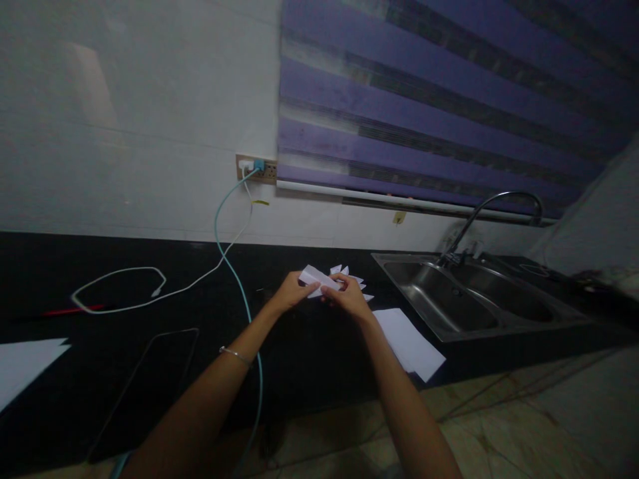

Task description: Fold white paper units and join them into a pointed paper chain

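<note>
Both my hands meet over a black counter [309, 352]. My left hand [291, 291] pinches the left end of a folded white paper piece [315, 278]. My right hand [349, 297] is closed on the same paper's right part, fingers curled around it. Just behind my hands lie several small folded white paper pieces [355, 277], partly hidden by my fingers. A thin bracelet [234, 354] sits on my left wrist.
A stack of white sheets [412, 344] lies right of my hands at the counter's edge. A steel sink [449, 303] with a curved tap [492, 209] is further right. White cable [124, 293], teal cable [234, 266], a dark phone [154, 372], another sheet [24, 362] lie left.
</note>
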### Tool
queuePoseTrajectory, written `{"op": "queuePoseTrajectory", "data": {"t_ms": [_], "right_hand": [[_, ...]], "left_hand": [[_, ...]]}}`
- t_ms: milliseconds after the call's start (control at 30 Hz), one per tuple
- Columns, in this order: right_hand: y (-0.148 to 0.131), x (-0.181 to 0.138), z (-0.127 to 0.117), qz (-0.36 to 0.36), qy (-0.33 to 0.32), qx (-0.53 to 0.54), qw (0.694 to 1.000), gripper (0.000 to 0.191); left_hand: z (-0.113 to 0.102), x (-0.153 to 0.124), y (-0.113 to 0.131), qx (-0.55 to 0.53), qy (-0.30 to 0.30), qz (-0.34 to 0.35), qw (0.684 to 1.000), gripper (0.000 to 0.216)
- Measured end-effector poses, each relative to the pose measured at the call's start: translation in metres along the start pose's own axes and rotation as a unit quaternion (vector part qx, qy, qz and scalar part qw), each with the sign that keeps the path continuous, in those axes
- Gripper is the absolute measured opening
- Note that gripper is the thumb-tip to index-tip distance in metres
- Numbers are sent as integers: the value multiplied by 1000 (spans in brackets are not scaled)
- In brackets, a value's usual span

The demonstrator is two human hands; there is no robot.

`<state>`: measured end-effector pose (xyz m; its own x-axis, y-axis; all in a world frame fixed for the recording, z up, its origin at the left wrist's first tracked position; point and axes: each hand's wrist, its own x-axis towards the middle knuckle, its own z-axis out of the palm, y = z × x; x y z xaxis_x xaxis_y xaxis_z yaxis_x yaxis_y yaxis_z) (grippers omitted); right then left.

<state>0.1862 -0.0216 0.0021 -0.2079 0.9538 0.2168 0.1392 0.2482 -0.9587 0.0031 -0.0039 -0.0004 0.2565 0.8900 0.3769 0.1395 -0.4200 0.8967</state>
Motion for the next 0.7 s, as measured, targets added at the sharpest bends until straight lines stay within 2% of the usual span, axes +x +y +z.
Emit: {"op": "queuePoseTrajectory", "data": {"t_ms": [167,467,700], "right_hand": [[1,-1,-2,-14,-48,-38,998,41],[-2,-2,-6,-84,-38,-84,992,41],[-1,-1,-3,-77,-34,-69,994,35]], "left_hand": [[-2,1,-6,-35,-7,6,999,28],[-2,2,-5,-70,2,-20,997,32],[-3,0,1,-57,-8,-4,998,37]]}}
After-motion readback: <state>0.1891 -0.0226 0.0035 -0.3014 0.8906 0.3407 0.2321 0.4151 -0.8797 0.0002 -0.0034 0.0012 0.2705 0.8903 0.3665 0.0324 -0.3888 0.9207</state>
